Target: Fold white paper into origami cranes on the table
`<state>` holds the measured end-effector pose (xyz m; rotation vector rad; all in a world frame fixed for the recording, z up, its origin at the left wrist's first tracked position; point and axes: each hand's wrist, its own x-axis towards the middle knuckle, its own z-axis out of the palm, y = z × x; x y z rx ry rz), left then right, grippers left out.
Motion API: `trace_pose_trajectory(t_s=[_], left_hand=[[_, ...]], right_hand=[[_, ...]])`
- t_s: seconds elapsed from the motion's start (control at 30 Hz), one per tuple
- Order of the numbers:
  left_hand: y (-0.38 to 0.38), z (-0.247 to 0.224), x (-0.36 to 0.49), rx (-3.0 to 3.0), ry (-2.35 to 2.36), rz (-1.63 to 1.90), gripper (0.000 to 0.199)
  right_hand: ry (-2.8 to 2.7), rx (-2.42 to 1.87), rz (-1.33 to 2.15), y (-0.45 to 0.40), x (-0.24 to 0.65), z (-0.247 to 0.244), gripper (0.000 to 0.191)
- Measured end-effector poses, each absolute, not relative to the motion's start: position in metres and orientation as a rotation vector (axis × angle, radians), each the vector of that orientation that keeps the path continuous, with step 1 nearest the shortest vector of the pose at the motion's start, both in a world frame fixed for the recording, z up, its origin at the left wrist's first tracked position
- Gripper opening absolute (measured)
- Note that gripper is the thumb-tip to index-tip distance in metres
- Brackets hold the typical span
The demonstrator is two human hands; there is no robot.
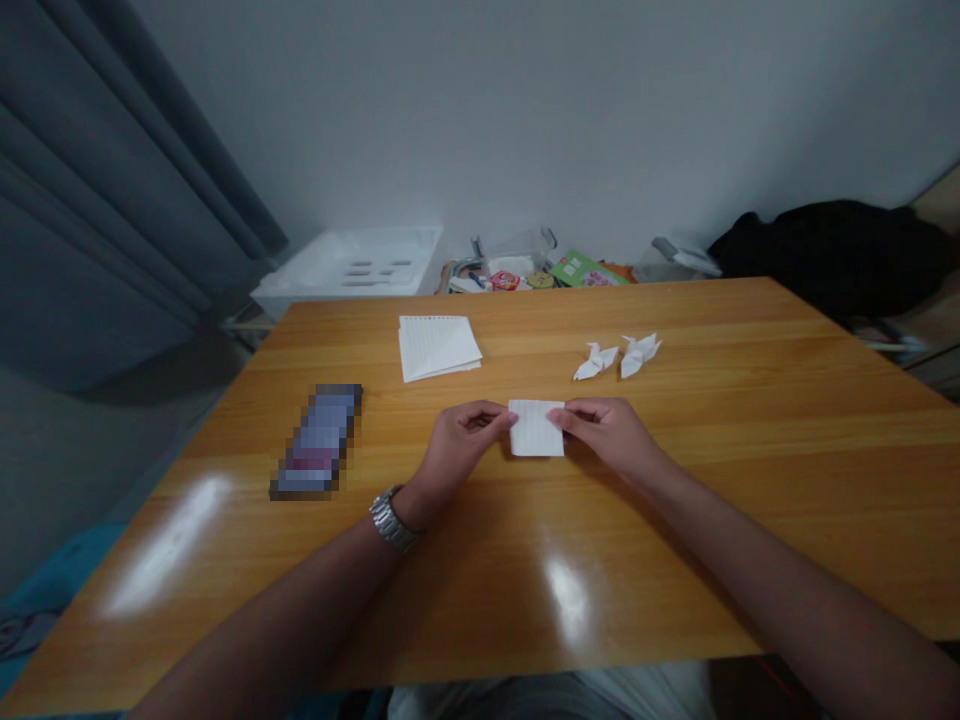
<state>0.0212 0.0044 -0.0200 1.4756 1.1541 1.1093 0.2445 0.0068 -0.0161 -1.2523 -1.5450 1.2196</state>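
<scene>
A small square of white lined paper (537, 430) is held flat between both hands over the middle of the table. My left hand (466, 438) pinches its left edge between thumb and fingers, and a metal watch circles that wrist. On the opposite edge, my right hand (606, 428) has its thumb on top of the paper near the upper right corner. Beyond the right hand sit two folded white paper birds, one (598, 361) beside the other (639, 355). A stack of lined sheets (438, 348) lies behind the left hand.
A blurred-out phone (319, 442) lies on the left of the wooden table (675, 600). Past the far edge are a white plastic tray (360, 262), a green booklet (585, 269) among small items, and a black cloth heap (832, 255) at the right.
</scene>
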Motion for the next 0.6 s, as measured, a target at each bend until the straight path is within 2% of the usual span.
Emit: trace_pose_trajectory(t_s=[0.6], left_hand=[[0.0052, -0.0210, 0.0202, 1.510, 1.163, 1.015, 0.025]], right_hand=[[-1.559, -1.299, 1.149, 0.0113, 0.2489, -0.0218, 0.034]])
